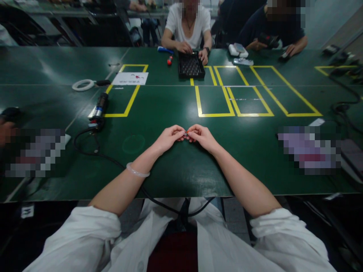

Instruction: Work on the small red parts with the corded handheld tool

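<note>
My left hand and my right hand meet over the middle of the green table. Between their pinched fingertips is a small part, grey with a bit of orange-red. It is too small and too covered by the fingers for me to name its kind. Both hands are closed on it, thumbs and forefingers almost touching. A clear bangle circles my left wrist.
A dark cylindrical tool with a black cable lies to the left. Across the table a person handles a black tray. Near it are a red-handled item, a paper sheet and a white coil. Yellow tape marks rectangles.
</note>
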Available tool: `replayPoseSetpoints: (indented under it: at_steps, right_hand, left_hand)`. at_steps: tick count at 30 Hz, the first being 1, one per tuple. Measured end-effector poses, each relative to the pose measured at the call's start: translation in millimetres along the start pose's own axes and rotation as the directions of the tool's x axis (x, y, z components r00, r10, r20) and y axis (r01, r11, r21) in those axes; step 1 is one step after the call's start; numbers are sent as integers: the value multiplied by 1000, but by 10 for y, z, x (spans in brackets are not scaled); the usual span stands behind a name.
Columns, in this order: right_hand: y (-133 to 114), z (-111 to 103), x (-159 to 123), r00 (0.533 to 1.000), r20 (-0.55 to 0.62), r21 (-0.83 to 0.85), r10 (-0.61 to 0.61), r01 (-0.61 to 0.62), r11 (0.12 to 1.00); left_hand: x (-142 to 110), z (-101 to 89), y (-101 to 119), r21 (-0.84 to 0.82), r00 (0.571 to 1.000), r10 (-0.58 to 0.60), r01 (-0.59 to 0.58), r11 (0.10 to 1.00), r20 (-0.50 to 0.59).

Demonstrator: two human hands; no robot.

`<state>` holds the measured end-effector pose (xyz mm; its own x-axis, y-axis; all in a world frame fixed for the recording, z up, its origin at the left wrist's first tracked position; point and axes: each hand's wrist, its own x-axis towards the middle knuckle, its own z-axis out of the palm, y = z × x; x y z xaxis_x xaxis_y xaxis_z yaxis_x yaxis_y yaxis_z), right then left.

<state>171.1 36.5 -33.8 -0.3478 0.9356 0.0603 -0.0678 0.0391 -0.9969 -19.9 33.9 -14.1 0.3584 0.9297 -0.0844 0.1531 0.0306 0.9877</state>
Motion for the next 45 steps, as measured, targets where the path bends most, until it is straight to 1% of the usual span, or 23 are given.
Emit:
replayPoseSetpoints:
  at_steps: [4,8,13,17,24,28,31,33,36,38,42,45]
  right_hand:
    - [-8,9,-8,1000,-10,-48,-23,23,999]
    - [31,12,1,998,-30,-75,-48,45,996]
    - [76,-5,18,997,-13,-113,-76,74,991]
    - [78,-12,16,995,-12,-127,-99,97,987]
    - [65,-19,12,995,6,-154,-104,104,983]
    - [63,-22,7,994,18,-141,-107,108,984]
    - [75,-21,9,991,25,-146,-133,135,980]
    - [89,-17,17,987,19,-157,-162,163,974]
    - [107,-11,29,982,-2,-138,-190,188,972]
    - [111,-10,31,983,-10,-127,-185,182,975]
    - [95,-10,16,986,9,-155,-165,164,974]
    - [78,-9,4,985,10,-172,-172,171,970]
  left_hand:
    - [-8,-7,6,72,996,87,-86,994,-18]
    - [-24,4,32,125,992,127,-123,984,-21]
    - [-14,1,18,134,991,130,-123,983,-41]
    - [1,-14,-13,125,992,120,-115,985,-32]
    - [-9,-15,-7,122,992,126,-122,985,-30]
    - [-15,-11,15,133,992,121,-115,984,-37]
    - [-7,-9,5,141,991,130,-123,982,-41]
    - [0,-6,-13,146,987,155,-148,978,-41]
    - [1,-1,-35,173,977,209,-199,965,-41]
    - [-8,2,-38,222,965,259,-244,944,-42]
    - [-35,5,-33,364,920,390,-353,862,-33]
    - [-56,9,-21,453,885,466,-409,792,-15]
